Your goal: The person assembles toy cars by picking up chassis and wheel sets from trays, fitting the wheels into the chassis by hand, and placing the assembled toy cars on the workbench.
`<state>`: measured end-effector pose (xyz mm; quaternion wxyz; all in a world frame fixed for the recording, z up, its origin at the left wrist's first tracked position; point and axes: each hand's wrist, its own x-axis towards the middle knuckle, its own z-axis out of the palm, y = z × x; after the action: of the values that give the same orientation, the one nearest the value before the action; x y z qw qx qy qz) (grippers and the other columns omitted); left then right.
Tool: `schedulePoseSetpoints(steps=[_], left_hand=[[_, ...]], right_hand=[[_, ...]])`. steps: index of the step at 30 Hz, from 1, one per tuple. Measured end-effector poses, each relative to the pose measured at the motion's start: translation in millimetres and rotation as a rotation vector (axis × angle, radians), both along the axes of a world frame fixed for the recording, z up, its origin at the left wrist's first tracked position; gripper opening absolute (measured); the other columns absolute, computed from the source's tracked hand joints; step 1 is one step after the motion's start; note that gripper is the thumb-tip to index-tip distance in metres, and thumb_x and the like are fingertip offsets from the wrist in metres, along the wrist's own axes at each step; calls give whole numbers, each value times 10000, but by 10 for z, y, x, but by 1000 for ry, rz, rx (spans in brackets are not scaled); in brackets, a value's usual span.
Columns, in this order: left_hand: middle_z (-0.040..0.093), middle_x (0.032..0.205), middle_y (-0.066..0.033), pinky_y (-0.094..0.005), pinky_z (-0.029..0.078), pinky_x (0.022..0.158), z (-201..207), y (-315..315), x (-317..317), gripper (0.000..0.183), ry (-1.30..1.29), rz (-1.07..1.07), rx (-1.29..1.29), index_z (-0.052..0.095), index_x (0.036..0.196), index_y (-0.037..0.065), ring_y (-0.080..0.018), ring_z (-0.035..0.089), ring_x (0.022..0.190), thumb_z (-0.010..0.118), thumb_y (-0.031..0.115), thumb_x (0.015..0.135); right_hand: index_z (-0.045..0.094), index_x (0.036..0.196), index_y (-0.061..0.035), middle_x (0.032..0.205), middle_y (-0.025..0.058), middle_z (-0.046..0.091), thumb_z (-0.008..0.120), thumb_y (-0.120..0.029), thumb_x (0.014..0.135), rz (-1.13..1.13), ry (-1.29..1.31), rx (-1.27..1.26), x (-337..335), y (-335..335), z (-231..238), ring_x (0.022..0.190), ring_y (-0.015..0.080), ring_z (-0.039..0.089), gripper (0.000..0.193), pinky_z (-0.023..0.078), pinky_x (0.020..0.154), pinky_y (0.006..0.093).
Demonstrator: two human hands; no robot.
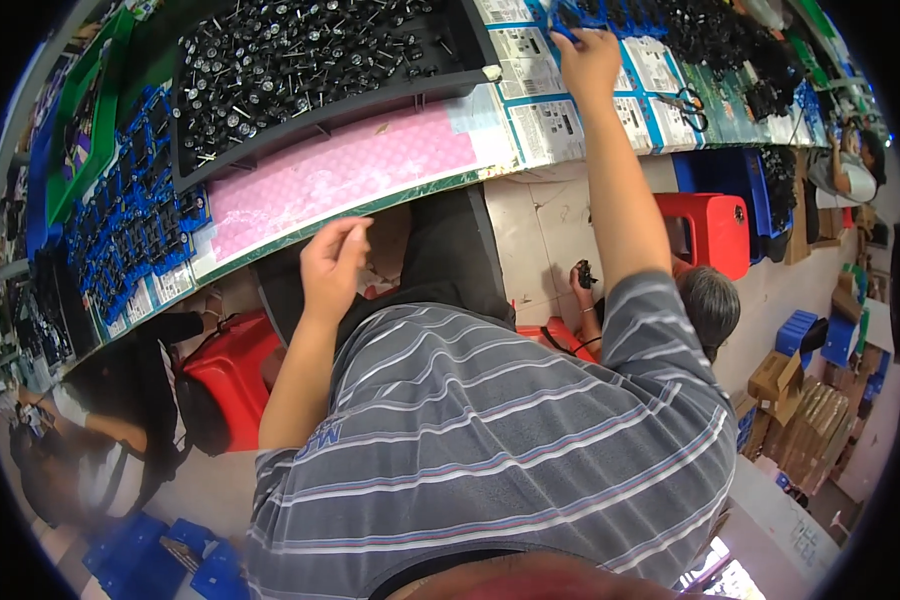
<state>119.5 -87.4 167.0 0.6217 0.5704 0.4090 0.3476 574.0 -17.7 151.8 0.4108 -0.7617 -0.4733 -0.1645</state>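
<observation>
My right hand (590,68) reaches to the far side of the table, its fingers closed on the end of a blue plastic part (567,32). More blue parts with black pieces (625,18) lie just right of it. My left hand (332,268) hangs over my lap, just off the table's near edge. Its fingers are loosely bent and a little apart, with nothing visible in them. Beyond it, a black tray (330,112) holds many small black pieces with shiny metal pins. Pink bubble sheeting (345,170) covers the tabletop in front of the tray.
Rows of blue-and-black assemblies (130,205) lie at the left beside a green bin (95,120). Black-handled scissors (687,108) rest at the right, near a dark heap of parts (735,50). Red stools (715,235) stand below the table. Other people sit on both sides.
</observation>
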Motion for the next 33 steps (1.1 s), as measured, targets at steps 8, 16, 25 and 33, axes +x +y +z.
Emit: schedulePoseSetpoints(steps=[8, 16, 25, 33], left_hand=[[640, 1011, -70, -196, 389, 516, 237, 97, 629, 420, -596, -325, -439, 488, 1320, 24, -93, 540, 666, 527, 304, 1009], [638, 1175, -137, -198, 398, 455, 103, 267, 144, 414, -759, -74, -538, 438, 1315, 141, -116, 642, 757, 585, 296, 960], [659, 1135, -78, -185, 443, 485, -74, 68, -403, 468, -510, 5, -430, 436, 1353, 130, -81, 608, 658, 628, 272, 951], [663, 913, -82, -255, 530, 539, 9, 113, -420, 321, -667, 85, -397, 539, 1143, 44, -163, 666, 721, 654, 272, 949]], right_hand=[[702, 901, -17, 955, 98, 587, 806, -19, 700, 628, 351, -29, -1824, -1370, 894, 897, 251, 611, 226, 515, 793, 351], [691, 1025, -23, 904, 100, 707, 708, -105, 871, 671, 72, -227, -1522, -48, 1057, 787, 170, 667, 175, 527, 734, 283], [700, 953, -7, 908, 205, 690, 727, -195, 816, 688, -343, -805, -1550, 1373, 683, 862, 373, 662, 234, 515, 763, 420], [653, 957, 4, 1195, 121, 633, 683, -133, 904, 824, 283, -169, -1997, 365, 1083, 913, 210, 651, 149, 507, 822, 311]])
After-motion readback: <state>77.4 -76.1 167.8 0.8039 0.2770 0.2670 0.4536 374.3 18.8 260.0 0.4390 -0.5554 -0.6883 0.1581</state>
